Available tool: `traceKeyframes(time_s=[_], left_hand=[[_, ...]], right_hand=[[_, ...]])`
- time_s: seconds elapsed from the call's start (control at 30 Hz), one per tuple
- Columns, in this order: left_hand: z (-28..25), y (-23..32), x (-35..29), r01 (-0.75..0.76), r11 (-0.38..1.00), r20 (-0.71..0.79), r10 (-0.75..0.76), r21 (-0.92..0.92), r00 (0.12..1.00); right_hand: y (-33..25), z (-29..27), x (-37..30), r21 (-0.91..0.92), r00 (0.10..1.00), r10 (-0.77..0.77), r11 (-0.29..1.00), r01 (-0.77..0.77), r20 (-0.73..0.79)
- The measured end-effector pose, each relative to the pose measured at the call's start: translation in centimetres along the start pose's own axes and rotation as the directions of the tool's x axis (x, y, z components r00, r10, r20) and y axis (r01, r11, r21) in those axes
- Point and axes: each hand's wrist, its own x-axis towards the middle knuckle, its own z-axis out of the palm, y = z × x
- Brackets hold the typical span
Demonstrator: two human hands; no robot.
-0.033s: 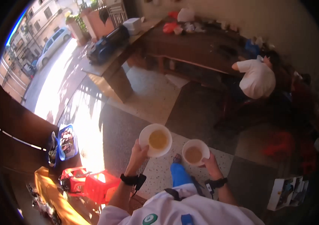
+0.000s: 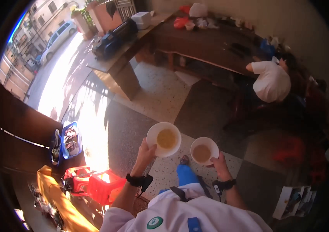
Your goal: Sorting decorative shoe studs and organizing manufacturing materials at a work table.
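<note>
My left hand (image 2: pixel 144 154) grips the rim of a white bowl (image 2: pixel 163 139) filled with yellowish liquid and holds it level above the speckled floor. My right hand (image 2: pixel 220 162) holds a smaller white bowl (image 2: pixel 204 151) of brownish liquid, just to the right of the first and slightly lower. The two bowls sit side by side, a little apart. A black band is on each of my wrists. My white top and one blue trouser leg show below the hands.
A person in a white top (image 2: pixel 270 81) sits at a long dark wooden counter (image 2: pixel 207 46) at the far right. A table with a black device (image 2: pixel 114 38) stands ahead on the left. A blue tub (image 2: pixel 70 140) and a red crate (image 2: pixel 104 185) lie at my left, a box (image 2: pixel 294 201) at my lower right.
</note>
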Motion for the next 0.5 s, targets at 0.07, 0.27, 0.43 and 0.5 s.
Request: traceKeyframes(time_s=[0.07, 0.27, 0.43, 0.5], left_hand=[[0.4, 0.9, 4.0, 0.069, 0.997, -0.015, -0.068, 0.022, 0.998], [0.5, 5.8, 15.8, 0.121, 0.983, 0.152, -0.141, 0.136, 0.978], [2.5, 10.4, 29.5, 0.106, 0.992, 0.125, -0.097, -0.069, 0.987], [3.6, 11.0, 36.4, -0.032, 0.999, 0.066, 0.029, 0.039, 0.997]], right_hand=[[-5.1, 1.7, 5.9, -0.028, 0.998, -0.055, 0.998, 0.056, 0.027], [-15.9, 4.0, 24.0, -0.345, 0.925, -0.351, 0.858, 0.380, 0.145], [-26.1, 7.7, 34.1, -0.185, 0.971, -0.221, 0.954, 0.235, 0.093], [-27.8, 7.8, 39.2, -0.158, 0.976, -0.213, 0.963, 0.218, 0.051]])
